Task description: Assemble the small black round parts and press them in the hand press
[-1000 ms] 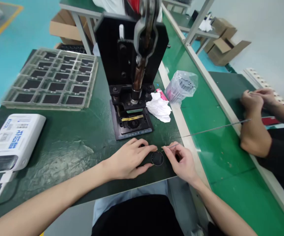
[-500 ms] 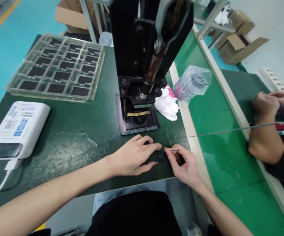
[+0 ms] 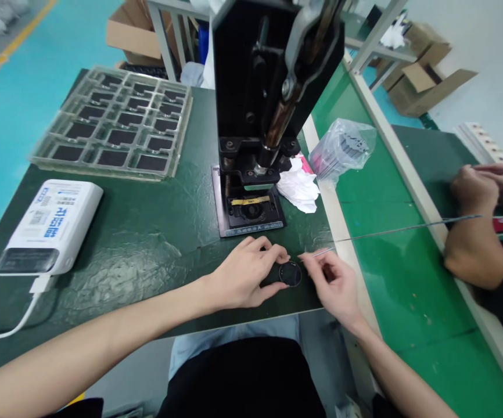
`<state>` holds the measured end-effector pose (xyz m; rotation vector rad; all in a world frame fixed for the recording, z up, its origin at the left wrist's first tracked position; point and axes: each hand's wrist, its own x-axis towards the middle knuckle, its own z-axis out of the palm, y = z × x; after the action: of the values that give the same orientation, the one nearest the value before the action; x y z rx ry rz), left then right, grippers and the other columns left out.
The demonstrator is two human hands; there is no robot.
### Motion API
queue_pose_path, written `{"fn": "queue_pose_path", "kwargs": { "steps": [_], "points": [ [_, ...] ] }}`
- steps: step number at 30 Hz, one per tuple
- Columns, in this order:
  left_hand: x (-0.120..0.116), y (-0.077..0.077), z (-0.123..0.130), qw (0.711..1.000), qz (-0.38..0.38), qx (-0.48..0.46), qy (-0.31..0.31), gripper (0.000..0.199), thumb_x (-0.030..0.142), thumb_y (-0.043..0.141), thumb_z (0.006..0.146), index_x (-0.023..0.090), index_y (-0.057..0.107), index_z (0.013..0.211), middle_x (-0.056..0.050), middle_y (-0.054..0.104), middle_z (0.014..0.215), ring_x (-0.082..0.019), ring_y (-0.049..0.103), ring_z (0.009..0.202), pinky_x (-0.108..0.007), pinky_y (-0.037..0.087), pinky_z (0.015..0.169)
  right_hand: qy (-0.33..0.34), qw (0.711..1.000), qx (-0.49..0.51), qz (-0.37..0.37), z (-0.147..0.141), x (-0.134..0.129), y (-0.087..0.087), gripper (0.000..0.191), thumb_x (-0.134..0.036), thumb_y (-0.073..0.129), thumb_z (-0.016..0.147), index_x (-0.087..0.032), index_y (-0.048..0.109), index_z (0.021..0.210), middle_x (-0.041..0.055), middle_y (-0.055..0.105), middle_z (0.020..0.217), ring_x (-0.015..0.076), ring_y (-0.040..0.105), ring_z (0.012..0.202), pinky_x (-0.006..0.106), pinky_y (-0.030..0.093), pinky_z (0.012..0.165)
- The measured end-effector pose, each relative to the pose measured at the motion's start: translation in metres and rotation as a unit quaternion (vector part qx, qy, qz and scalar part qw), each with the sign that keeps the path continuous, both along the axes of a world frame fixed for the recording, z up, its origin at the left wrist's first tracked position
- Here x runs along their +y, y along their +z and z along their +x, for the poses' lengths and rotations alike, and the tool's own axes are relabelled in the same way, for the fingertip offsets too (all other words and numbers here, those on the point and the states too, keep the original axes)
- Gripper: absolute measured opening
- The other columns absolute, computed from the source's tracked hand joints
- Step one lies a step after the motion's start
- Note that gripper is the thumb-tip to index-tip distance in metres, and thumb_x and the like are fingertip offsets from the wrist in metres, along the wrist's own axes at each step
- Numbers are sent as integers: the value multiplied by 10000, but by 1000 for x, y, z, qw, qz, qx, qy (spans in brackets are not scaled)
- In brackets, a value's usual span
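Note:
My left hand (image 3: 251, 270) is closed around the left side of a small black part with a round, ring-edged end (image 3: 290, 273), low over the near edge of the table. Its thumb and index finger sit on opposite sides of the part, and the palm hides the rest. To the right, my right hand (image 3: 332, 284) pinches a thin grey stick (image 3: 323, 252) between thumb and index finger, a little apart from the round end. Just beyond my hands stands a black hand press (image 3: 251, 139), with a yellow strip (image 3: 250, 201) across its lower fixture.
A clear compartment tray (image 3: 103, 169) with dark flat pieces lies at the back left, a white power bank (image 3: 51, 226) with a cable in front. White tissue (image 3: 298, 188) and a bagged bundle (image 3: 342, 150) sit right of the press. Another person's hands (image 3: 487, 183) are across the green belt (image 3: 391, 267).
My right hand has drawn back to the right with the thin stick, away from the round part. My left hand keeps its hold. The whole view has shifted slightly.

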<state>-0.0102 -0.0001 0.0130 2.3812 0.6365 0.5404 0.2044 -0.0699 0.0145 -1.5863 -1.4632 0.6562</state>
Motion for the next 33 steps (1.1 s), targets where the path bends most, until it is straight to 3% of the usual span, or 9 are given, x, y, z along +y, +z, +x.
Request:
{"fn": "queue_pose_path", "kwargs": {
  "steps": [3,6,8,11,15,18,21,25,33],
  "points": [
    [1,-1,0,1000,-3,-3,-1,430,313,760,910,173,486,1210,-66,719,1171,-278,610,1066,-407,442,888,-95,994,43,42,4,4,0,280,-423,613,1006,-191,643,850,2,592,697,130,540,607,241,460,563],
    [1,-1,0,1000,1,0,-1,435,323,770,902,176,491,1201,-68,715,1176,-278,619,1056,-408,443,891,-92,993,51,51,4,5,0,280,-438,605,1009,-194,663,884,42,665,823,147,598,684,270,519,639],
    [2,-1,0,1000,5,4,-4,429,334,764,905,176,497,1202,-74,708,1183,-273,622,1057,-408,445,902,-82,993,60,57,1,5,1,226,-407,624,1002,-206,672,1095,43,691,866,153,636,713,281,554,672],
    [2,-2,0,1000,11,1,-6,413,340,754,912,175,501,1194,-84,703,1180,-270,624,1049,-400,445,898,-70,992,83,70,-3,2,2,480,-326,670,980,-250,511,1427,4,702,829,150,682,728,273,589,699],
    [2,-3,0,1000,9,-3,1,433,352,754,910,170,496,1208,-88,695,1186,-265,627,1044,-389,453,888,-7,998,51,43,-3,-1,1,213,-302,637,997,-228,719,1180,78,775,976,178,735,798,307,631,727],
    [2,-4,-1,1000,7,0,1,426,373,727,925,175,498,1225,-97,691,1194,-266,625,1057,-394,457,908,2,997,51,50,0,-3,0,204,-273,617,1008,-228,747,1159,97,785,1072,197,755,839,339,648,744],
    [1,-4,-1,1000,4,2,-2,428,376,719,930,176,494,1234,-101,694,1186,-270,624,1059,-393,455,909,19,995,49,87,2,-5,-1,160,-204,671,966,-238,765,1092,67,786,967,201,748,821,333,631,725],
    [2,-2,0,1000,6,3,-4,453,350,746,915,171,483,1237,-90,696,1185,-268,619,1051,-389,450,908,26,992,33,117,1,-5,3,133,-174,649,974,-239,763,990,24,706,753,152,632,624,275,522,562],
    [3,-1,0,1000,-4,10,-6,447,356,737,915,180,479,1234,-85,691,1189,-259,620,1057,-383,450,891,77,996,50,19,-6,3,10,219,-355,585,1032,-208,651,884,20,641,718,145,632,644,245,523,578]
  ]
}}
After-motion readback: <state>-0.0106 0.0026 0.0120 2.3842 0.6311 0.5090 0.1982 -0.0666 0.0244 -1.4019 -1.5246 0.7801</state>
